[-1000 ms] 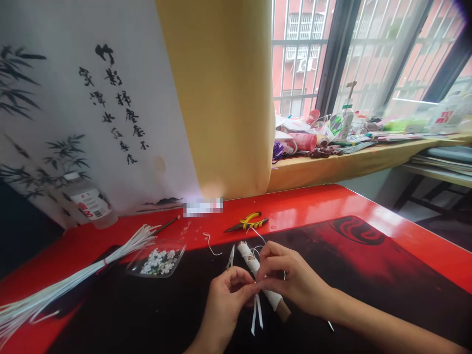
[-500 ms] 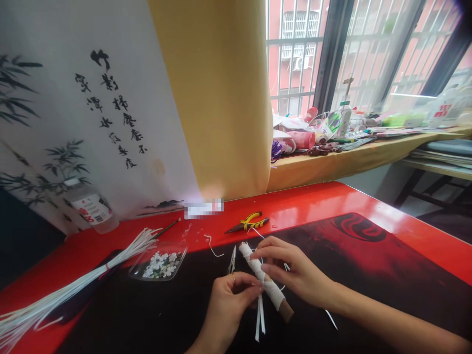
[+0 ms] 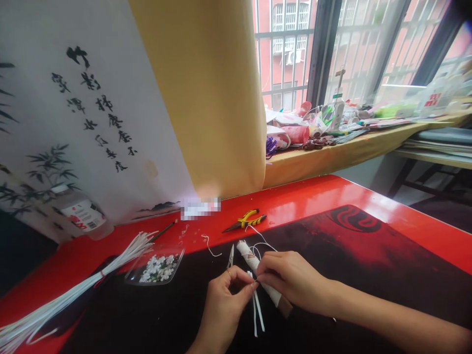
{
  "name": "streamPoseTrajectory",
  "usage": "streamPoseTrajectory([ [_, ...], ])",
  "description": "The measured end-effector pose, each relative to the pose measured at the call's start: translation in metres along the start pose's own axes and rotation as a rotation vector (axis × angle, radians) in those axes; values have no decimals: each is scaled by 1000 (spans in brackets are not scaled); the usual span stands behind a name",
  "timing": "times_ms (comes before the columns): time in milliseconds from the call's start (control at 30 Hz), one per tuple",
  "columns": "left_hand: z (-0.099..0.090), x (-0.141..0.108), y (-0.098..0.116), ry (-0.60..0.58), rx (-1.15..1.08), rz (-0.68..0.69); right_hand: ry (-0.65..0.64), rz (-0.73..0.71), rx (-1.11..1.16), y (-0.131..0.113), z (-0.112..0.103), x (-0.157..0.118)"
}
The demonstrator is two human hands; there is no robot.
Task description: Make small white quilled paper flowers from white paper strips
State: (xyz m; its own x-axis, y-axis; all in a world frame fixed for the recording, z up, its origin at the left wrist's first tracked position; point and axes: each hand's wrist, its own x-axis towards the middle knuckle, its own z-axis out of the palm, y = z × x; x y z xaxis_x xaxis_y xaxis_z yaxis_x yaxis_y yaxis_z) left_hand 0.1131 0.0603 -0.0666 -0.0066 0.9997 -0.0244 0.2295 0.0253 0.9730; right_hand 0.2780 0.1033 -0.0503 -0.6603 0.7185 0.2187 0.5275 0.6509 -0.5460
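My left hand is closed in a pinch at a pair of narrow white strips, whose ends hang below its fingertips. Touching those fingertips, my right hand also pinches, and a thin white cord loops back from it toward the pliers. What lies right between the fingertips is too small to make out. Under the hands lies a brown stick wrapped in white material, slanting down to the right and partly hidden by my right hand. Small scissors point up beyond my left hand.
Yellow-and-black pliers lie on the red table, beyond the black mat. A clear tray holds small white flower shapes. To the left are a bundle of white strands and a bottle. Craft supplies crowd the windowsill.
My right hand has come off the wrapped stick and in to meet my left fingertips. More of the cord's loop shows above it. The view has shifted slightly.
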Motion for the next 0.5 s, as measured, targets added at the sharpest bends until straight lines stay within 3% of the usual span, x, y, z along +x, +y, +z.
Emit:
streamPoseTrajectory([
  [400, -6, 6, -1, -20, -134, 6, -18, 55, 49, -3, 1, -2],
  [500, -3, 3, 1, -40, -125, 32, 3, 97, 175, -7, -2, -1],
])
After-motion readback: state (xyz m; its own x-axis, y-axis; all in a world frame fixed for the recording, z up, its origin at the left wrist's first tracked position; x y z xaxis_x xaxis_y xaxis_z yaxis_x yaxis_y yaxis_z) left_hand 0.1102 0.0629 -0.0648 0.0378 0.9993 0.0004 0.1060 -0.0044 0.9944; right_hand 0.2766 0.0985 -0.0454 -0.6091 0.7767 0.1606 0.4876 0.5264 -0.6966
